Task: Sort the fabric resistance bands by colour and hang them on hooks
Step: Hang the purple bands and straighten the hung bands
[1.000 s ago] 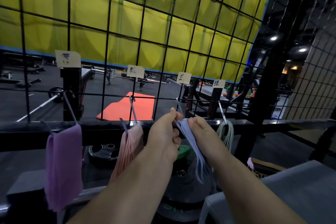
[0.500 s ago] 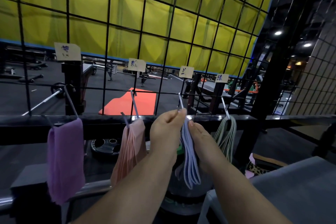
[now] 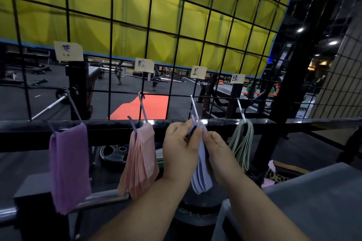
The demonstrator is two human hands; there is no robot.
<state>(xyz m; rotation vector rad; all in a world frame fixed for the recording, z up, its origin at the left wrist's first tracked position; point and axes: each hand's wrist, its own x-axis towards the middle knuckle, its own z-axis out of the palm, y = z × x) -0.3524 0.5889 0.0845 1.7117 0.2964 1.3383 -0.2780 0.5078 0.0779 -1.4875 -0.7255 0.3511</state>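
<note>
A black wire grid carries several metal hooks, each under a paper label. Purple bands (image 3: pixel 69 166) hang from the left hook, pink bands (image 3: pixel 140 162) from the second, green bands (image 3: pixel 242 143) from the fourth. On the third hook (image 3: pixel 194 107) hang the pale blue bands (image 3: pixel 201 178). My left hand (image 3: pixel 181 148) pinches the top of the blue bands just below that hook. The fingertips of my right hand (image 3: pixel 217 148) pinch the same bunch from the right side.
A black rail (image 3: pixel 109 125) runs across behind the bands. Weight plates (image 3: pixel 113 154) lie below the grid. A grey padded surface (image 3: pixel 313 201) fills the lower right, with a leopard-print item (image 3: pixel 278 177) beside it. A chrome bar (image 3: pixel 98 199) crosses the lower left.
The blue bands went from slanting between my hands to hanging straight down from the third hook. Both hands stayed pinched at the top of the bunch.
</note>
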